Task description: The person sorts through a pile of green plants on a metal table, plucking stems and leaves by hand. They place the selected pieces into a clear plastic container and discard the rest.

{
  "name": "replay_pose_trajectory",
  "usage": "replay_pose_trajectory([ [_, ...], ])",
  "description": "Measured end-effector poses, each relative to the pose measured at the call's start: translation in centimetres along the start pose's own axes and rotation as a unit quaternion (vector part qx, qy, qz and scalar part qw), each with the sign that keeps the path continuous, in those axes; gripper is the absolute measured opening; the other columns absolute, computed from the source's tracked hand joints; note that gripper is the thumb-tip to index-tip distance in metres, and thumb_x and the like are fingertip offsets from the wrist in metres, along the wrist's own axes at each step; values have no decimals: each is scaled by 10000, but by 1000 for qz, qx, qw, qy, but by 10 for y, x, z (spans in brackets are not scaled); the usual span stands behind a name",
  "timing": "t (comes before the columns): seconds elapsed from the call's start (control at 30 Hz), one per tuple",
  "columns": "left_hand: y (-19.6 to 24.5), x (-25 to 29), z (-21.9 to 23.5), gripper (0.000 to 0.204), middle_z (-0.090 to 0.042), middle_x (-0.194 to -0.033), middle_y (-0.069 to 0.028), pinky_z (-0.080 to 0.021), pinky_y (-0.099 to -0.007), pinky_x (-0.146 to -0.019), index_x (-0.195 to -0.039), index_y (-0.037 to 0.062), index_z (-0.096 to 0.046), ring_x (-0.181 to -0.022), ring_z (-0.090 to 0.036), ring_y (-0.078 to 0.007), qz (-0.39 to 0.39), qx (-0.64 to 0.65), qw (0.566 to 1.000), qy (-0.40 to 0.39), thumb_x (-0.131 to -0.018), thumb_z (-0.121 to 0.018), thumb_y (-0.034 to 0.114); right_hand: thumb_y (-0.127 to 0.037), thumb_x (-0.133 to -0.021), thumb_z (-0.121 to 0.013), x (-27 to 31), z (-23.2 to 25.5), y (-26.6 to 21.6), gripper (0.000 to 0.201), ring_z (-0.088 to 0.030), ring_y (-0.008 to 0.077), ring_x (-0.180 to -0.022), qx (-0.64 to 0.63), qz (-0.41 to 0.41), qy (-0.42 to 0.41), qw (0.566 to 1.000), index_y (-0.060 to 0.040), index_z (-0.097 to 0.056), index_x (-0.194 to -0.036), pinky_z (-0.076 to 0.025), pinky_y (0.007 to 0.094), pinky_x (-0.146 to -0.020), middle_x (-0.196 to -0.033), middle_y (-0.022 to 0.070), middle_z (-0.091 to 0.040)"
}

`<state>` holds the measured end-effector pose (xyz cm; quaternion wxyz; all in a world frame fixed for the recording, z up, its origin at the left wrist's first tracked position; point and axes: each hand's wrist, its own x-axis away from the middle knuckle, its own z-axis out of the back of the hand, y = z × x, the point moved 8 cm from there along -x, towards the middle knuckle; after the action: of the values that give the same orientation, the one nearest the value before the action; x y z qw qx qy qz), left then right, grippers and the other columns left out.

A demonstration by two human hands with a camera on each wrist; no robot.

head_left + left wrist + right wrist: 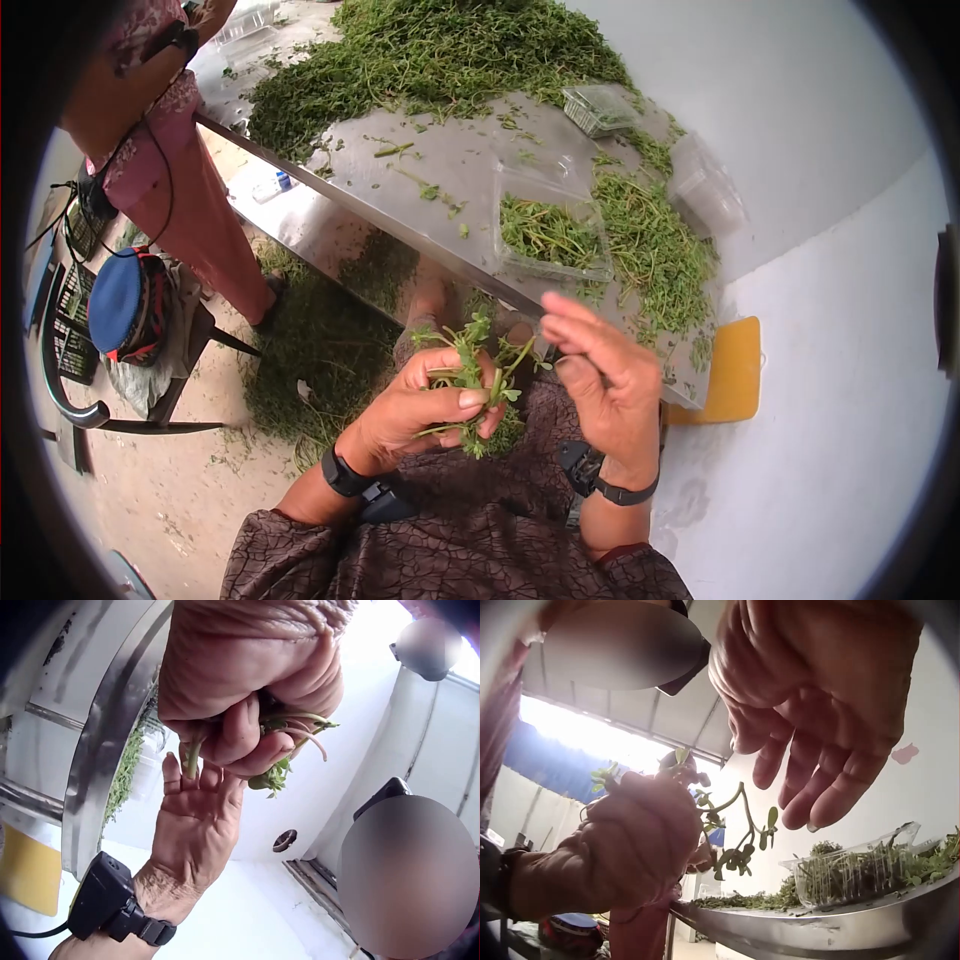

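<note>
My left hand grips a small bunch of leafy green stems, thumb laid across them, over my lap. Small rounded leaves stick out past the fingers, and in the left wrist view a pinkish stem pokes from the curled hand. To the right, my right hand is raised with its fingers extended and nothing in it. A gap separates it from the greens in the head view. Nearest on the table is a clear plastic box with its lid up, holding cut greens.
A large heap of greens covers the far part of the metal table. More boxes stand by the wall. Below the right table end is a yellow stool. Another person stands left, near a chair with a blue cap.
</note>
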<state>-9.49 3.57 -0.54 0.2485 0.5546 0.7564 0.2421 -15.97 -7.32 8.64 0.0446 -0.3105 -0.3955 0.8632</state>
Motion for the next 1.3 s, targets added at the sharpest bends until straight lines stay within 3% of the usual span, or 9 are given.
replay_pose_trajectory([
  [0.1, -4, 1, -10, 164, -587, -731, -83, -309, -176, -422, -904, 58, -541, -549, -468, -61, 21, -7, 1000, -15, -828, -596, 192, -99, -828, -617, 16, -16, 0, 256, -622, 191, -868, -20, 17, -98, 995, -1, -600, -1064, -490, 280, -726, -1008, 134, -642],
  [0.13, -7, 1, -13, 167, -588, -732, -80, -312, -175, -425, -905, 59, -542, -551, -471, -61, 31, -13, 999, -20, -826, -597, 195, -99, -828, -617, 20, -15, -2, 256, -622, 191, -868, -20, 18, -95, 995, -1, -600, -1064, -490, 280, -726, -1008, 134, -642],
  [0.23, -11, 3, -16, 170, -590, -741, -76, -315, -177, -431, -910, 57, -543, -563, -481, -63, 49, -22, 998, -18, -828, -596, 197, -65, -815, -631, 32, -13, 11, 217, -620, 152, -765, -148, -99, -56, 982, 4, -608, -1020, -484, 260, -670, -844, 98, -645],
  [0.33, -13, 2, -19, 246, -566, -675, -144, -299, -172, -375, -863, 17, -555, -413, -395, -50, 38, -58, 997, 20, -780, -628, 237, -38, -800, -638, 33, -11, 7, 139, -600, 139, -718, -155, -70, -72, 983, 19, -621, -926, -471, 238, -631, -819, 97, -638],
  [0.63, -20, 5, -23, 167, -570, -704, -108, -284, -178, -400, -895, 45, -553, -474, -393, -46, 52, -14, 999, 1, -813, -602, 182, 29, -775, -621, 36, 15, -1, 35, -501, 59, -612, -90, -76, 34, 992, 42, -588, -775, -401, 196, -533, -763, 52, -592],
  [0.87, -11, 6, -16, 145, -560, -730, -105, -300, -166, -424, -921, 46, -537, -551, -434, -69, 4, 35, 999, -26, -829, -586, 147, -2, -821, -589, 38, 37, 21, 46, -513, 48, -590, -144, -156, 157, 964, 34, -592, -794, -401, 182, -517, -731, 31, -604],
  [1.03, -7, 4, -5, 153, -561, -753, -102, -305, -169, -423, -943, 36, -538, -643, -501, -88, -15, 28, 999, 9, -838, -578, 139, -19, -833, -570, 17, 48, 22, 61, -542, 68, -587, -155, -143, 194, 958, 36, -591, -819, -433, 190, -546, -726, 58, -615],
  [1.27, -3, -4, 6, 147, -566, -757, -101, -309, -169, -430, -951, 33, -539, -614, -484, -77, -18, 14, 999, 30, -859, -560, 146, -8, -830, -564, -47, 37, 25, 58, -541, 49, -608, -92, -73, 160, 980, 42, -594, -834, -424, 184, -544, -724, 33, -599],
  [1.3, -2, -5, 9, 147, -566, -757, -101, -309, -169, -430, -951, 33, -539, -614, -484, -77, -17, 16, 999, 34, -859, -560, 146, -9, -798, -580, -56, 31, 30, 81, -589, 112, -622, -62, -78, 140, 985, 40, -602, -858, -451, 218, -562, -736, 65, -628],
])
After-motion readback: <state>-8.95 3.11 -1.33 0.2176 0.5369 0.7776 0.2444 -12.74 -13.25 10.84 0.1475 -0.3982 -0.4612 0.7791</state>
